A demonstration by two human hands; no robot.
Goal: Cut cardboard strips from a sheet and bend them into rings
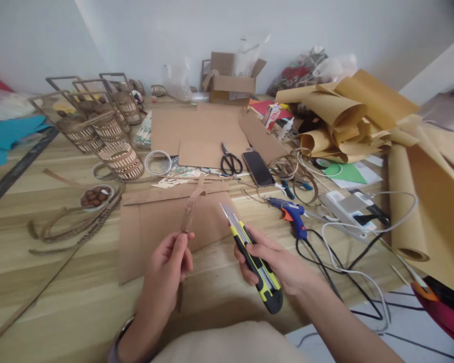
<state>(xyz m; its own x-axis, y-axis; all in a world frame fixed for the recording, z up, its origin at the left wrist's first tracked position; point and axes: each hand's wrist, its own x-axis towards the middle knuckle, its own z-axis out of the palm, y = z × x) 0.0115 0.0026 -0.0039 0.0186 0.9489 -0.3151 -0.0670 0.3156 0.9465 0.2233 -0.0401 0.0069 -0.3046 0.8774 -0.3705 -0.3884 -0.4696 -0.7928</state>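
"What is nearest?"

"The person's left hand (pixel 164 267), its fingers (pixel 179 248) pinched on a brown strip (pixel 191 206). The right hand (pixel 267 254) is wrapped around a yellow-and-black utility knife (pixel 254 262), blade out."

"Where does the strip lie relative to those left fingers?"

"Gripped between thumb and forefinger, it rises beyond their tips and bends near its top. The blade stands to its right, apart from it."

"And farther off?"

"A cardboard sheet (pixel 147 222) on the table (pixel 71 307), then a blue glue gun (pixel 293 214), a phone (pixel 258 168), black-handled scissors (pixel 231 164), and an open carton (pixel 232 83) near the wall (pixel 136 40)."
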